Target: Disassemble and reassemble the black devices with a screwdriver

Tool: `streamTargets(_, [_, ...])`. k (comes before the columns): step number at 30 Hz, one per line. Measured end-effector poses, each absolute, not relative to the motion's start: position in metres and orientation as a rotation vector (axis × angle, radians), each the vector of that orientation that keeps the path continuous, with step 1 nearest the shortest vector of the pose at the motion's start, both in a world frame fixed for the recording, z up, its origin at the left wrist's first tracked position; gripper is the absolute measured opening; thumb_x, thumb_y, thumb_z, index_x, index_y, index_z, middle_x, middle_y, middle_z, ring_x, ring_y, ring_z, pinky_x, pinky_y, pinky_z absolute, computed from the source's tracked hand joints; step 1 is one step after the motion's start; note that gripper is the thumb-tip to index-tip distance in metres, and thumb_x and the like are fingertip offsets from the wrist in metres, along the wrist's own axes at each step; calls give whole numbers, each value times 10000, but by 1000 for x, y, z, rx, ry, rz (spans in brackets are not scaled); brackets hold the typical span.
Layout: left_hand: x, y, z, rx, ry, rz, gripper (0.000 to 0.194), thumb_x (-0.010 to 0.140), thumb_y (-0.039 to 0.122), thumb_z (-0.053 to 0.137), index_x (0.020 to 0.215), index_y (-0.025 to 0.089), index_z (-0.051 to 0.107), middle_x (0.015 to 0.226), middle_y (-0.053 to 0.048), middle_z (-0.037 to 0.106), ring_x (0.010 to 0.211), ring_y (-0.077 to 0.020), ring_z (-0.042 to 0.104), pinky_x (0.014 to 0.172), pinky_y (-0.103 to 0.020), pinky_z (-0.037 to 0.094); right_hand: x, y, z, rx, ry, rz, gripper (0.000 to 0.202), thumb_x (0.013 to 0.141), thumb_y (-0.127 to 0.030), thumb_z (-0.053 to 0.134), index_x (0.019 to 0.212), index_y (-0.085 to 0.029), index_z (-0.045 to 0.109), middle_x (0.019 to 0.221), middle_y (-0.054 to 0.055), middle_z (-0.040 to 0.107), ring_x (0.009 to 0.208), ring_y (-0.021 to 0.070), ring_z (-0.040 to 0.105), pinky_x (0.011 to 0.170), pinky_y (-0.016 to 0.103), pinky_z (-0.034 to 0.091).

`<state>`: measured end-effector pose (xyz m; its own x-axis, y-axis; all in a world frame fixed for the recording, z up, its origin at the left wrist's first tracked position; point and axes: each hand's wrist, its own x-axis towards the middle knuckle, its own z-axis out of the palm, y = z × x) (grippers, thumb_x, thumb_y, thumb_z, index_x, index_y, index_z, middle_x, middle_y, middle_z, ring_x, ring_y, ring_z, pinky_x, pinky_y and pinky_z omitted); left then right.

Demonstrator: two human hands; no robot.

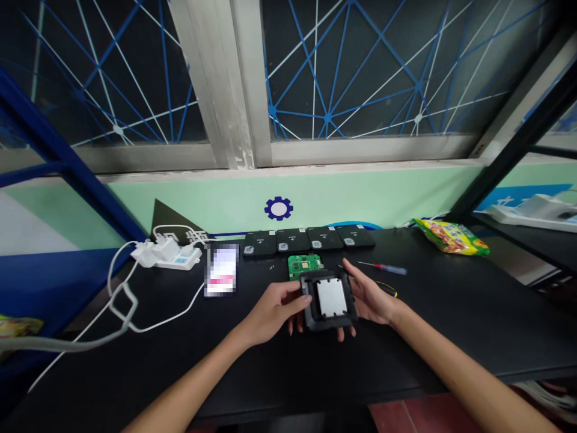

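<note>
A square black plastic device casing (309, 320) with a silver metal plate (332, 297) in its middle is held above the desk between both hands. My left hand (277, 307) grips its left side, thumb on the top rim and fingers underneath. Along the right side my right hand (372, 296) supports the casing, its fingers reaching below. Just behind the casing lies a green circuit board (303, 264), partly covered by it. A few tiny screws (271, 267) rest to the left of the board.
Several flat black boxes (294, 240) line the back of the black desk (180, 361). To the right lie a screwdriver (391, 269), a black-and-yellow handled tool (387, 289) and a yellow-green snack bag (453, 238). A blurred-out phone (222, 270) and a white power strip (180, 260) with cables lie left.
</note>
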<state>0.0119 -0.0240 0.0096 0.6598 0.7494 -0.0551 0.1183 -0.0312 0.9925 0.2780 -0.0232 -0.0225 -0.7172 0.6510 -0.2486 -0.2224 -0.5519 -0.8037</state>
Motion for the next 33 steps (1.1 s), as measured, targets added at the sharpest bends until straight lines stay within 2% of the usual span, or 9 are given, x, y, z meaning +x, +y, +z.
streamTargets(3, [13,-29,10,1683,800,548,395,1029,541,641,879,175,640,714,18,629,606,-152,643,520,-221,448,282,-26,-23,-788,-1017,2357,927,989,-862,238,1303,-112,683,1059,196,823,824,315,809,648,377,619])
streamTargets(7, [13,-29,10,1919,936,735,463,1063,524,592,750,184,568,706,27,547,651,-145,577,608,-254,427,283,-30,-18,-803,-1091,2341,786,1015,-774,361,1191,-111,745,1073,182,826,885,301,795,781,388,606])
streamTargets(11, [10,-22,10,2101,1074,1035,380,1153,388,408,961,196,674,923,-25,642,868,-187,634,803,-315,474,281,-30,-7,-673,-1126,2272,787,978,-742,368,1254,-107,742,1174,201,805,972,344,780,876,450,576])
streamTargets(15, [8,-18,5,2307,1098,978,287,1139,298,442,1065,218,708,1172,-62,677,1096,-226,653,982,-380,495,279,-26,1,-559,-1013,2017,772,948,-702,394,1382,-140,697,1332,203,753,1116,382,732,996,521,522])
streamTargets(18, [10,-17,-1,2477,1093,852,255,1113,254,487,1214,249,721,1292,-67,674,1196,-254,641,1078,-462,496,279,-22,2,-527,-927,1861,699,947,-674,417,1374,-199,702,1349,173,749,1195,406,693,1042,576,496])
streamTargets(23, [11,-17,-8,2634,1097,769,312,1069,247,559,1340,263,713,1334,-83,685,1262,-288,636,1131,-541,516,278,-16,1,-553,-869,1777,729,973,-696,387,1416,-193,674,1405,164,721,1258,412,660,1083,576,477])
streamTargets(29, [7,-16,-5,2549,1127,773,197,1036,280,611,1141,209,762,1372,-109,711,1295,-305,678,1129,-514,553,277,-15,-1,-549,-875,1755,787,987,-743,361,1477,-187,626,1461,166,686,1322,407,630,1137,563,449])
streamTargets(31, [3,-14,-2,2511,1080,710,212,1020,301,637,1184,210,736,1426,-112,694,1401,-318,616,1156,-502,538,277,-15,-2,-531,-862,1746,759,1003,-730,363,1467,-194,634,1458,161,689,1354,404,610,1165,569,428])
streamTargets(33, [-1,-12,-1,2477,1025,655,317,1023,318,638,1327,237,682,1415,-96,703,1460,-318,568,1173,-507,523,277,-15,-4,-519,-864,1734,732,1012,-713,382,1448,-189,649,1462,167,684,1368,405,601,1193,574,402])
